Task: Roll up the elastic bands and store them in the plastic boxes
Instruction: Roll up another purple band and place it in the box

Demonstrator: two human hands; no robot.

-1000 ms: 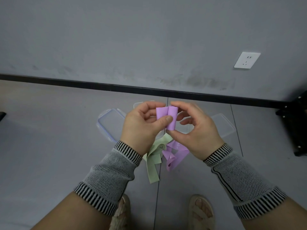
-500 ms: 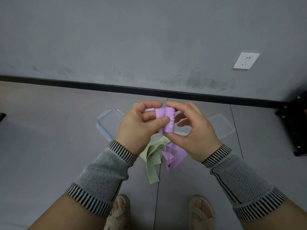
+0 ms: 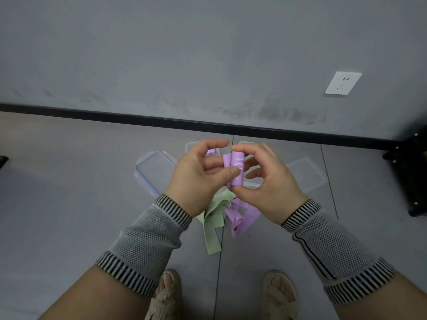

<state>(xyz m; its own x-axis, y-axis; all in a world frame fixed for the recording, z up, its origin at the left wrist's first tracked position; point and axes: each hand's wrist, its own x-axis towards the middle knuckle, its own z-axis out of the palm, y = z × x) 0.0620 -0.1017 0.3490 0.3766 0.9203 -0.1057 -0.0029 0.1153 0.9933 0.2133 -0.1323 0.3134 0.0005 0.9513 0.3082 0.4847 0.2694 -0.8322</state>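
We pinch a rolled purple band (image 3: 236,168) upright between both hands, held above the floor (image 3: 69,192). Our left hand (image 3: 198,179) presses its thumb against the roll's front while its curled fingers sit behind; our right hand (image 3: 270,183) clamps the roll top and bottom between forefinger and thumb. Below our wrists, a loose green band (image 3: 213,225) and a loose purple band (image 3: 241,218) lie tangled on the floor, touching each other. Beyond our hands lie clear plastic boxes: a blue-edged lid (image 3: 153,172) to the left and a clear lid (image 3: 306,174) to the right. A box (image 3: 191,145) behind our fingers seems to hold something purple, though it is mostly hidden.
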